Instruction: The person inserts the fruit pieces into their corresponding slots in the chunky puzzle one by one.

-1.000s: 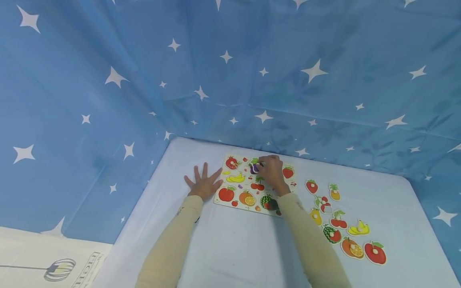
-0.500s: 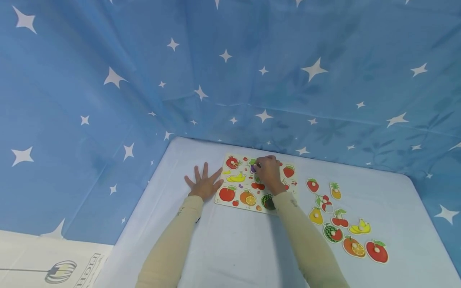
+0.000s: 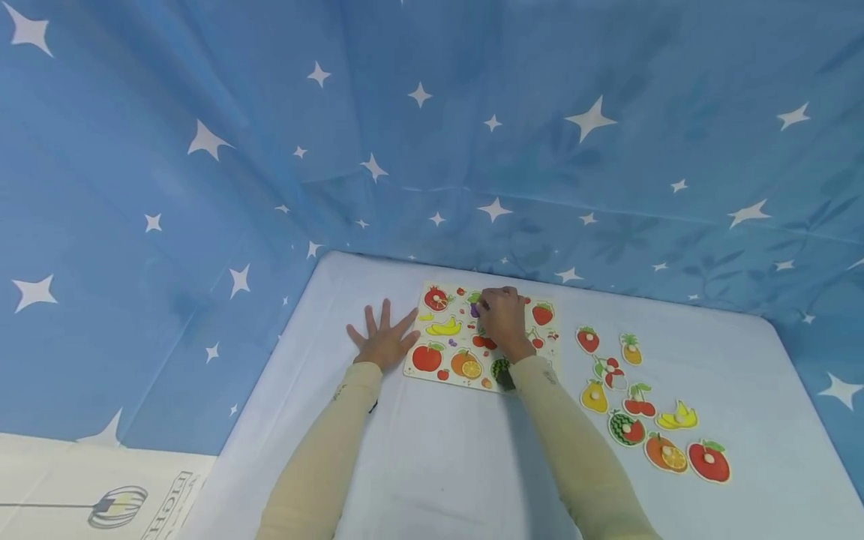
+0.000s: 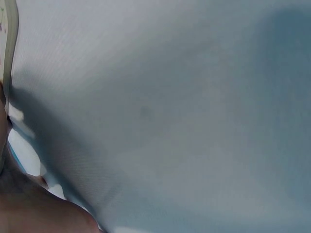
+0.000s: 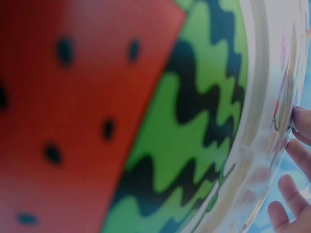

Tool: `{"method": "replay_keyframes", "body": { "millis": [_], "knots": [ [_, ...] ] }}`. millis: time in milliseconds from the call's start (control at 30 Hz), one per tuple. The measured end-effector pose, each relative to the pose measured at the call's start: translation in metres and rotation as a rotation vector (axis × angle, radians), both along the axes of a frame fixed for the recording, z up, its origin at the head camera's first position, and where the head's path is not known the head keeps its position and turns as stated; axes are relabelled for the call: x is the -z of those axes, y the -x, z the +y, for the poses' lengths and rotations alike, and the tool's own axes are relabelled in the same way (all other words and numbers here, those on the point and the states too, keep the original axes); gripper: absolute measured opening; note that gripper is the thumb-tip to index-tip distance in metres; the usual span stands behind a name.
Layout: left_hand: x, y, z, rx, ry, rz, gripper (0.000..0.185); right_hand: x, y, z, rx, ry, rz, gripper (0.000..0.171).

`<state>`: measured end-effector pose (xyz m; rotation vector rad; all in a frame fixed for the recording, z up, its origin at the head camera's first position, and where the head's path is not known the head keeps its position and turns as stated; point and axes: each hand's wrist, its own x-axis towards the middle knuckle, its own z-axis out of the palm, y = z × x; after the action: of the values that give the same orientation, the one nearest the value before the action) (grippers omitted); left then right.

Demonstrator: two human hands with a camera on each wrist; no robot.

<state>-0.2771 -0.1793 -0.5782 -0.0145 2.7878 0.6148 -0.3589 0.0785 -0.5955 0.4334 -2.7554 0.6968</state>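
Note:
A fruit puzzle board (image 3: 409, 369) lies on the table, printed with fruit pictures. My right hand (image 3: 501, 319) is over its upper middle, thumb and fingers pinched at a purple grape puzzle piece (image 3: 475, 309). Most of that piece is hidden by the fingers, so how it sits in its slot cannot be told. In the right wrist view, my fingers (image 5: 294, 191) show at the right edge, beyond the watermelon picture (image 5: 160, 126). My left hand (image 3: 383, 343) rests flat with spread fingers on the table, touching the board's left edge. Near the upper left corner is a pomegranate piece (image 3: 436, 298).
Several loose knobbed pieces lie right of the board: a strawberry (image 3: 588, 340), a pineapple (image 3: 631, 350), a pear (image 3: 594, 397), cherries (image 3: 638, 405), bananas (image 3: 677, 418), a watermelon (image 3: 627, 429), an orange (image 3: 665, 454) and an apple (image 3: 709, 460). A blue starry curtain (image 3: 432, 150) hangs behind.
My right hand has settled over the grape piece, its fingers shifting slightly and the wrist drawing a little left. The left hand has stayed in place. The head view has tilted slightly.

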Motion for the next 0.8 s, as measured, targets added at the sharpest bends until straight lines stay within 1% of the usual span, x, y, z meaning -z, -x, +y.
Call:
{"method": "replay_keyframes", "body": {
  "millis": [67,133,167,200,267,400,467,567,800],
  "knots": [
    [0.001,0.001,0.0,0.005,0.006,-0.008,0.064,0.001,0.0,0.0,-0.005,0.001,0.019,0.012],
    [0.002,0.002,0.0,0.006,0.008,-0.014,0.065,0.0,-0.001,0.001,-0.012,-0.02,0.023,0.011],
    [0.002,0.003,0.0,0.006,0.01,-0.017,0.065,-0.001,-0.001,0.001,-0.017,-0.036,0.011,0.012],
    [0.003,0.004,0.0,0.006,0.009,-0.016,0.065,-0.002,-0.001,0.002,-0.021,-0.054,-0.008,0.018],
    [0.003,0.003,0.0,0.005,0.012,-0.015,0.065,-0.002,-0.002,0.005,-0.027,-0.102,-0.075,0.043],
    [0.001,0.002,0.003,0.008,0.009,-0.009,0.066,-0.004,-0.006,0.02,-0.031,-0.14,-0.238,0.098],
    [0.001,0.002,0.003,0.008,0.007,-0.009,0.066,-0.006,-0.007,0.029,-0.029,-0.129,-0.285,0.111],
    [0.003,0.004,0.003,0.007,-0.005,-0.013,0.066,-0.012,-0.009,0.042,-0.022,-0.107,-0.315,0.116],
    [0.006,0.007,-0.001,0.006,-0.002,-0.041,0.068,-0.017,-0.016,0.066,-0.004,-0.072,-0.304,0.113]
  ]
}}
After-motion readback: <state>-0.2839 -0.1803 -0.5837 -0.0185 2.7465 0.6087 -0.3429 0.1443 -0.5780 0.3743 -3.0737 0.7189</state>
